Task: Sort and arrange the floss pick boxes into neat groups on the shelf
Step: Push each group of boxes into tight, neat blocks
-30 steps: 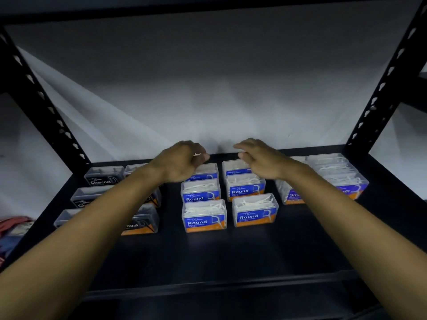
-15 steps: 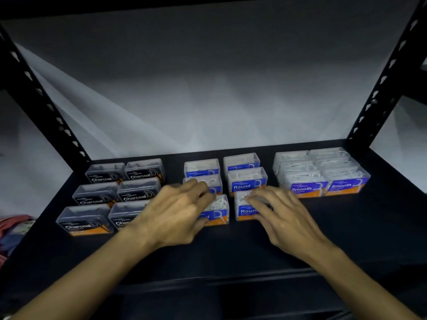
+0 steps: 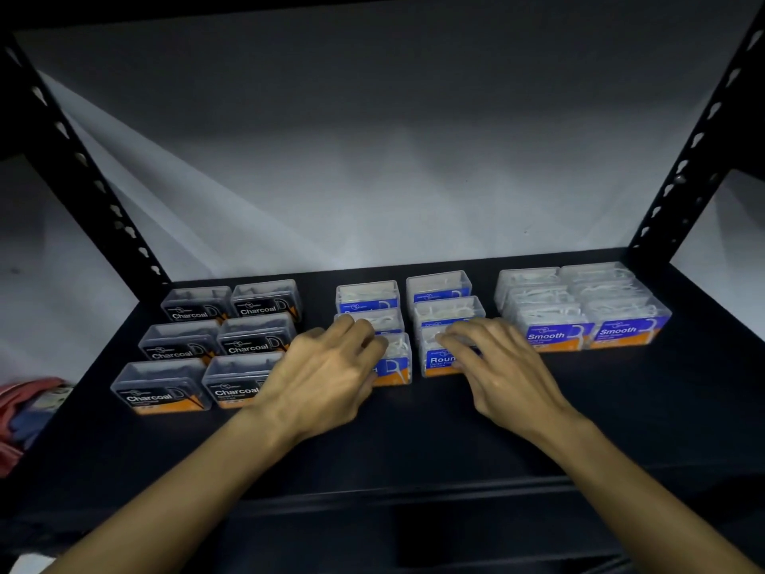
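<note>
- Squaring up the Round boxes (image 3: 449, 312) is the step in hand: left hand (image 3: 327, 374) and right hand (image 3: 496, 370) rest relaxed fingers on the front pair, gripping nothing.
- Charcoal boxes (image 3: 182, 354) sit outside the left hand, Smooth boxes (image 3: 579, 308) beyond the right.
- Next, I judge, nudge both Round columns together on the shelf (image 3: 414, 441).

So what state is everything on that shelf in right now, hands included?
Charcoal boxes: lids shut, grouped two wide at left.
Round boxes: lids shut, two columns in the middle.
Smooth boxes: lids shut, packed tight at right.
Left hand: resting on front-left Round box.
Right hand: resting on front-right Round box.
</note>
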The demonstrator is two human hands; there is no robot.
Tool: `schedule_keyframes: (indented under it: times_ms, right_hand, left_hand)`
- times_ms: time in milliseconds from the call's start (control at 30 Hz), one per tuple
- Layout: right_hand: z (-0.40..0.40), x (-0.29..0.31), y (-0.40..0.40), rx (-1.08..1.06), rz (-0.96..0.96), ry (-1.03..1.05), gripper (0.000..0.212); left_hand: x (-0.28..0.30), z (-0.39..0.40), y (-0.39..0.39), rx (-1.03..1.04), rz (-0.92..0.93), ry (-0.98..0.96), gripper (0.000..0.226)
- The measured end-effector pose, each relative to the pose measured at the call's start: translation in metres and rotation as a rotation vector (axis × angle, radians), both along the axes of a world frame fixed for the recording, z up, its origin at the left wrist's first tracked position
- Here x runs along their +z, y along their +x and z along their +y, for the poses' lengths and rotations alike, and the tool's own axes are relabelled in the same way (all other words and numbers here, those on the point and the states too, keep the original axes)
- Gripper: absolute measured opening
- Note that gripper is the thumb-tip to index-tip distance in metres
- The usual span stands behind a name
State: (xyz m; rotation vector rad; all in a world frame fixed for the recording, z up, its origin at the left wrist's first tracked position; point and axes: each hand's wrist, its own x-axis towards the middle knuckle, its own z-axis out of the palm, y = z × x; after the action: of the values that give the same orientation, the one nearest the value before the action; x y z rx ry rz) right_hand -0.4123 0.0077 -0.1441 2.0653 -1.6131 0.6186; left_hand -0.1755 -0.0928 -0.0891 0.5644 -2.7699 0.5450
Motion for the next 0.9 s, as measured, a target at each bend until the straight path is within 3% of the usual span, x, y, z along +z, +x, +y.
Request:
schedule_keyframes:
  times_ms: [200, 433, 567, 733, 900]
  right_hand:
    - [-0.004, 0.002, 0.001, -0.005, -0.014, -0.015, 0.056]
    - [-0.007, 0.002, 0.002, -0.021, -0.017, 0.016, 0.059]
    - [-0.003, 0.009, 0.002, -0.038, -0.045, 0.104, 0.065]
    - [-0.012, 0.052, -0.011, 0.004, -0.287, 0.48, 0.107]
    - [-0.04, 0.08, -0.023, -0.078, -0.207, 0.818, 0.133]
  left_hand:
    - [0.0, 0.003, -0.005, 0.052, 0.018, -0.003, 0.028]
    - [-0.002, 0.004, -0.006, 0.11, 0.015, 0.036, 0.035]
    - [0.002, 0.003, -0.004, 0.14, 0.069, 0.069, 0.067]
    - [0.023, -0.012, -0.012, 0.249, 0.002, 0.317, 0.123]
    - [0.02, -0.033, -0.031, 0.336, -0.23, 0.469, 0.138]
